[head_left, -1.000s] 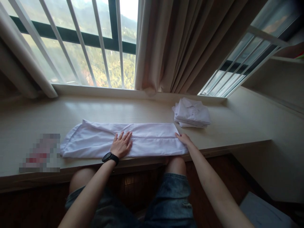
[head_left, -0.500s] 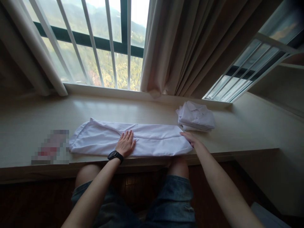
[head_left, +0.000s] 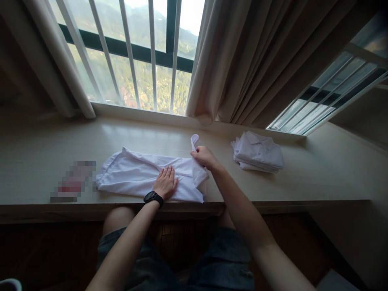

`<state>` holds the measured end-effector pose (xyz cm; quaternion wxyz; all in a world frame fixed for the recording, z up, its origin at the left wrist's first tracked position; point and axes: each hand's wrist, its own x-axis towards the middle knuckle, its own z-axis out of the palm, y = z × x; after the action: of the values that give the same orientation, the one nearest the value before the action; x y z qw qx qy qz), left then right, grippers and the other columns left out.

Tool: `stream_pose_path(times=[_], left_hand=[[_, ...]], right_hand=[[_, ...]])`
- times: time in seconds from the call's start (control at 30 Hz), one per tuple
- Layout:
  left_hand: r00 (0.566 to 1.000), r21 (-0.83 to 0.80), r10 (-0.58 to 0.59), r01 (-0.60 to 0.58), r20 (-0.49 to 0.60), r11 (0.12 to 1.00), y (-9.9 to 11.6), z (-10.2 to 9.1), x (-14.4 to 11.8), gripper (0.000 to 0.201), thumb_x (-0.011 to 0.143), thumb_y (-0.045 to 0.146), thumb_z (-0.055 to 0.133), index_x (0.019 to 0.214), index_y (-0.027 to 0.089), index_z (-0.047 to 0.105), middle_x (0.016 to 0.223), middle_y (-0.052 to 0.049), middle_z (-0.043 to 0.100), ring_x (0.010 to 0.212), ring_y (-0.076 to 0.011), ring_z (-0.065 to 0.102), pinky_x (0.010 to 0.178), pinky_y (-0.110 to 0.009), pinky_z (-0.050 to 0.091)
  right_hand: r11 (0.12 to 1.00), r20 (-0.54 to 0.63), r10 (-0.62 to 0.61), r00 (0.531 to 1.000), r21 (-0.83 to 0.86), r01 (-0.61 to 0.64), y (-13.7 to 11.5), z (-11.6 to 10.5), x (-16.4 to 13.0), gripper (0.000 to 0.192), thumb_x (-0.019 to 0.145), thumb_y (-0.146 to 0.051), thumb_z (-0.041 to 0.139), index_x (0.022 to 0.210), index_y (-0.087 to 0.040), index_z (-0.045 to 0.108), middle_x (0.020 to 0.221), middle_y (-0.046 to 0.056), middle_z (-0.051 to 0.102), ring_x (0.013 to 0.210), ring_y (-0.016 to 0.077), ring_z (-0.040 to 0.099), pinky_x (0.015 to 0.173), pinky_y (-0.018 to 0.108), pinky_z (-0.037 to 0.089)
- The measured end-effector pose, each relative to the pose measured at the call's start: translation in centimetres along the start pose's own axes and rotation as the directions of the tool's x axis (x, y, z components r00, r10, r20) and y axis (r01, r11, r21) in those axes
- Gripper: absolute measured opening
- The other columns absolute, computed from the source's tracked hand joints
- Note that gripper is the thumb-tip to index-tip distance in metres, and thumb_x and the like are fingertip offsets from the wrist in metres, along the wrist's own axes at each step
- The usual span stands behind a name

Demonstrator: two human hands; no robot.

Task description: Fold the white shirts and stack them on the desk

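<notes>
Two hands: left (head_left: 165,182) flat on white garment (head_left: 133,176), right (head_left: 203,157) fingers pinching its lifted end.

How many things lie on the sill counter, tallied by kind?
White garment being folded, under the left hand and gripped at its lifted end by the right hand: 1
Stack of folded white garments: 1
Pixelated item: 1
Total: 3
</notes>
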<state>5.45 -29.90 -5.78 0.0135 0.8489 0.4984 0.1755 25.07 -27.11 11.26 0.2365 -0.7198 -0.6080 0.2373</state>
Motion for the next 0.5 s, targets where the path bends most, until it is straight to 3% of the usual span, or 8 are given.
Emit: stream_pose_path(times=[0.1, 0.2, 0.27, 0.37, 0.43, 0.5], left_hand=[[1.000, -0.086, 0.018, -0.020, -0.023, 0.996, -0.5, 0.3, -0.2, 0.064, 0.095, 0.034, 0.042, 0.151, 0.004, 0.039, 0.159, -0.020, 0.036, 0.151, -0.0307, 0.027, 0.125, -0.047, 0.017], [0.994, -0.254, -0.011, -0.018, -0.111, 0.967, -1.5, 0.8, -0.3, 0.066, 0.089, 0.030, 0.050, 0.151, 0.011, 0.040, 0.155, -0.016, 0.043, 0.149, -0.0297, 0.030, 0.123, -0.047, 0.023], [0.977, -0.333, -0.111, 0.045, -0.182, 0.942, -2.2, 0.9, -0.2, 0.060, 0.091, 0.026, 0.046, 0.148, 0.010, 0.042, 0.150, -0.017, 0.049, 0.144, -0.0276, 0.039, 0.119, -0.045, 0.032], [0.896, -0.441, -0.361, 0.222, -0.261, 0.869, -3.0, 0.5, 0.0, 0.046, 0.093, 0.018, 0.035, 0.134, 0.011, 0.055, 0.132, -0.017, 0.062, 0.127, -0.0244, 0.056, 0.110, -0.041, 0.044], [0.828, -0.548, -0.494, 0.292, -0.265, 0.784, -3.2, 0.1, 0.1, 0.040, 0.092, 0.016, 0.035, 0.120, 0.015, 0.064, 0.117, -0.013, 0.069, 0.113, -0.0228, 0.063, 0.104, -0.039, 0.048], [0.800, -0.632, -0.555, 0.313, -0.227, 0.709, -3.2, -0.4, 0.1, 0.035, 0.091, 0.017, 0.038, 0.110, 0.018, 0.067, 0.111, -0.010, 0.072, 0.107, -0.0220, 0.066, 0.101, -0.037, 0.050]], right_hand=[[0.995, 0.129, 0.033, 0.991, 0.089, -0.045, -2.2, 5.6, -0.4, 0.025, 0.085, -0.032, 0.058, 0.093, -0.012, 0.068, 0.076, 0.007, 0.071, 0.051, 0.0150, 0.061, 0.050, 0.022, 0.049], [0.985, 0.232, 0.050, 0.971, 0.148, -0.086, -2.8, 9.5, -0.8, 0.028, 0.086, -0.033, 0.056, 0.099, -0.010, 0.067, 0.069, 0.009, 0.070, 0.047, 0.0183, 0.063, 0.046, 0.026, 0.051], [0.981, 0.249, 0.062, 0.967, 0.163, -0.105, -2.7, 10.9, -0.8, 0.029, 0.088, -0.034, 0.055, 0.100, -0.011, 0.067, 0.063, 0.008, 0.069, 0.048, 0.0202, 0.065, 0.046, 0.027, 0.052], [0.977, 0.247, 0.073, 0.966, 0.176, -0.118, -2.4, 11.8, -0.6, 0.030, 0.090, -0.036, 0.053, 0.103, -0.013, 0.066, 0.062, 0.008, 0.068, 0.048, 0.0217, 0.066, 0.048, 0.028, 0.053], [0.979, 0.234, 0.065, 0.970, 0.171, -0.107, -2.4, 12.2, -0.4, 0.030, 0.092, -0.036, 0.050, 0.106, -0.013, 0.065, 0.064, 0.007, 0.069, 0.049, 0.0215, 0.066, 0.050, 0.029, 0.053], [0.989, 0.191, 0.039, 0.981, 0.130, -0.065, -2.7, 12.6, -0.4, 0.030, 0.094, -0.035, 0.049, 0.107, -0.013, 0.065, 0.066, 0.007, 0.071, 0.051, 0.0204, 0.067, 0.055, 0.028, 0.053]])
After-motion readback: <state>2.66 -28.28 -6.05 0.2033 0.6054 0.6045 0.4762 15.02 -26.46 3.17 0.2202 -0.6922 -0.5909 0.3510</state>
